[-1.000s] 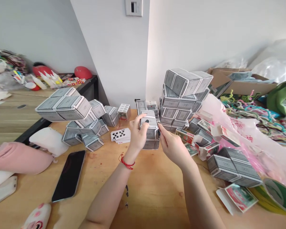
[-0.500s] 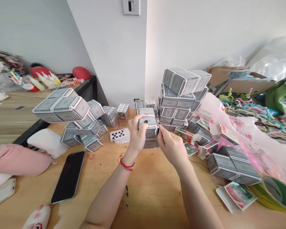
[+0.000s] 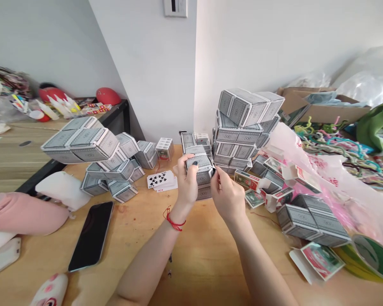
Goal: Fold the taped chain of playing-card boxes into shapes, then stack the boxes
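Note:
A block folded from grey-backed playing cards point(image 3: 200, 160) is gripped in my left hand point(image 3: 187, 180), thumb across its top and fingers on its far left side. My right hand point(image 3: 226, 191) pinches at the block's right edge, where a small dark bit shows between thumb and fingertips; a card flap or corner there is too small to make out. Directly below is another card block point(image 3: 204, 193); whether the two are joined is hidden. Left of my hands, loose playing cards point(image 3: 161, 180) lie face up, a spade card on top.
A tall stack of card blocks point(image 3: 239, 136) stands behind on the right, a leaning cluster point(image 3: 83, 140) on the left. Opened card boxes point(image 3: 276, 199), a double block point(image 3: 312, 223) and a tape roll point(image 3: 368, 257) lie right. A phone point(image 3: 92, 236) rests at left.
Both hands have shifted slightly, the left wrist moving right. The held block has tilted a little, and my right hand's fingers have turned at its right edge.

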`<state>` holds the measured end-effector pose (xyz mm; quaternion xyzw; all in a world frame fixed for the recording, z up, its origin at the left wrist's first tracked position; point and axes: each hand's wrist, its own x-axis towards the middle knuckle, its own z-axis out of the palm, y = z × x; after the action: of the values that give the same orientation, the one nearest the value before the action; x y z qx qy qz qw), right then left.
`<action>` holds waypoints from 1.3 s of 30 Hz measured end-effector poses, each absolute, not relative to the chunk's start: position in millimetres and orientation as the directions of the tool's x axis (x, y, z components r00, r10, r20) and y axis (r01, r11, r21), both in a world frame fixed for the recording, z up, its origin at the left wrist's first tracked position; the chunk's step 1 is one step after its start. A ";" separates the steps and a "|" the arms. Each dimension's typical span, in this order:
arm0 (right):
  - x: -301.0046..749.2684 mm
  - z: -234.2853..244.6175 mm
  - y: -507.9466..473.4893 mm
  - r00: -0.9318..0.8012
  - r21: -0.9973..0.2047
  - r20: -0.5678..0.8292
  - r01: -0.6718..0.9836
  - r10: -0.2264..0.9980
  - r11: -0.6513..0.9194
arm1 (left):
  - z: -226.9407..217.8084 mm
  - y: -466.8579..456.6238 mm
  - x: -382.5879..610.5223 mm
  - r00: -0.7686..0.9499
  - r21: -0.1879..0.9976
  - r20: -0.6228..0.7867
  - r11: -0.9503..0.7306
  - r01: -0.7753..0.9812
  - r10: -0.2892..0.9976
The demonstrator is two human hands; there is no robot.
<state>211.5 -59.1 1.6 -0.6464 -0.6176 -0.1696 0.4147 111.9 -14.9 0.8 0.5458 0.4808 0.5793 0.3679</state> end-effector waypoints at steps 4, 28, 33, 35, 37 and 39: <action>209.5 1.7 -58.7 0.175 -0.294 0.757 0.952 0.629 0.090 | 0.4 -15.3 112.6 -0.130 0.965 0.261 -0.253 0.072 0.957; 218.5 10.8 -61.0 0.245 -0.516 0.635 0.840 0.732 0.167 | 8.1 -13.3 112.1 -0.181 0.990 0.139 -0.142 -0.003 0.974; 234.7 19.1 -62.2 0.094 -0.825 0.436 0.440 0.895 0.355 | 12.2 -6.3 100.9 -0.090 0.984 0.148 -0.156 -0.089 0.985; 237.0 18.0 -61.5 0.048 -0.862 0.406 0.350 0.913 0.365 | 14.1 -6.2 98.3 -0.056 0.981 0.164 -0.169 -0.094 0.985; 236.7 15.8 -60.6 0.040 -0.866 0.405 0.338 0.914 0.368 | 15.1 -6.9 97.7 -0.028 0.981 0.167 -0.168 -0.091 0.986; 235.2 14.3 -59.9 0.039 -0.851 0.436 0.344 0.899 0.397 | 15.2 -7.8 98.4 -0.001 0.983 0.163 -0.162 -0.087 0.987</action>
<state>235.2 -59.9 14.3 -0.4837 -0.6426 0.2594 0.5345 98.4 -7.8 15.2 0.5185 0.4336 0.5588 0.4804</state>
